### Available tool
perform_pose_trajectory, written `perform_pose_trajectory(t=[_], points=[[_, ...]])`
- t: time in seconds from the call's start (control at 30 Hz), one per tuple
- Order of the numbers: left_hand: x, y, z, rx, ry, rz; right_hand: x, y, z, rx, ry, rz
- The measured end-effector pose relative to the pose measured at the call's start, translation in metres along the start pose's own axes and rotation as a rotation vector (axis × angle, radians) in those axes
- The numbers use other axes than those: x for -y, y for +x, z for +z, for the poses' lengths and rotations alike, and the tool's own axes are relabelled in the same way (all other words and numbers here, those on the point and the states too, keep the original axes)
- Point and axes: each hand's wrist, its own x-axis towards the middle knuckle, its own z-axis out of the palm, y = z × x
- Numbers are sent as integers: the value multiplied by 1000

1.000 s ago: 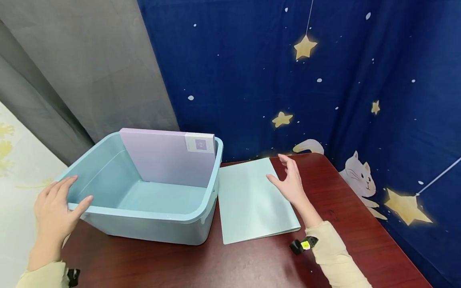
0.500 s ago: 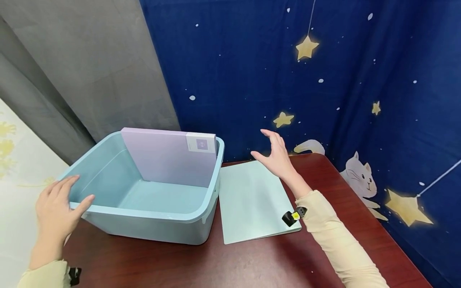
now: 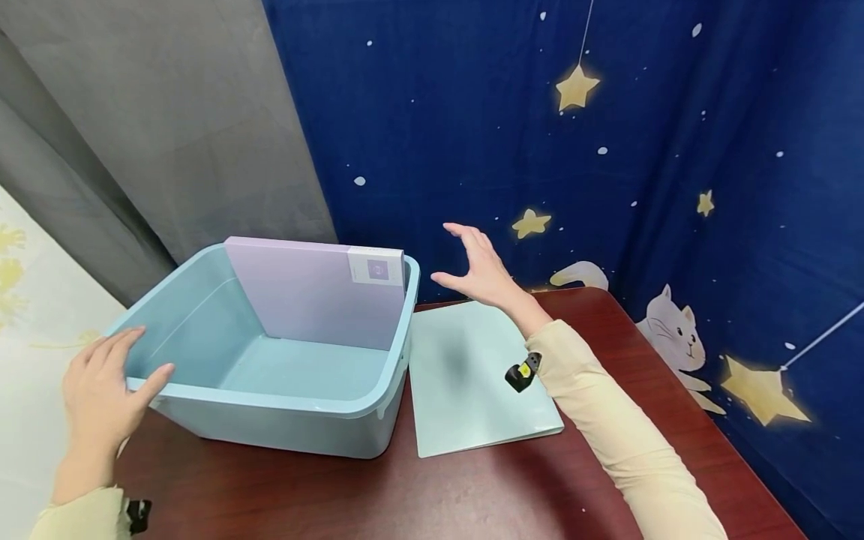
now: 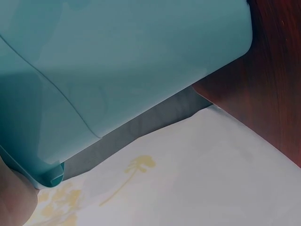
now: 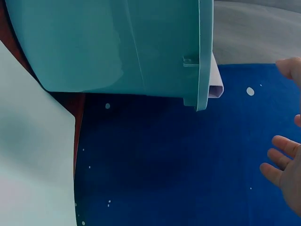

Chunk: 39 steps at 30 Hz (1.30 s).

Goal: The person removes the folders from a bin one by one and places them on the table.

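A light blue plastic tub (image 3: 270, 431) stands on the table. Inside it, a flat lilac box (image 3: 317, 300) with a white label leans upright along the back wall and rises above the rim. My left hand (image 3: 104, 386) rests at the tub's near left corner, fingers over the rim and thumb along the front edge. My right hand (image 3: 482, 270) hovers above the far end of a pale mint folder (image 3: 459, 382), thumb and fingers spread apart with nothing between them. In the right wrist view its fingers (image 5: 282, 157) are near the tub's right side.
The folder lies flat on the dark red wooden table (image 3: 466, 495), close to the tub's right side. Behind the table hang a blue star-patterned curtain (image 3: 439, 135) and a grey curtain (image 3: 202, 112). White floral cloth (image 3: 40, 300) shows at the left.
My right hand has moved left and upward, from the folder's right edge toward the tub's far right corner. My left hand stays on the rim; tub, box and folder keep their places.
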Motion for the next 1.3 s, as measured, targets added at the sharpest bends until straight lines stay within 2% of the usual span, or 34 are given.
perform_pose_trajectory(t=[0.3,0.47,0.67,1.03,1.3], points=[[2,1,-3,12,13,8,10,27,10,17,-51,-51],[2,0,-4,33,23,-2,12,36,18,42,-80,-97],[0,2,-2,63,33,20,11,44,25,72,-102,-119],[1,0,1,8,18,14,14,53,50,93,-100,-156],[-1,0,1,23,19,-22,17,68,66,114,-110,-169]])
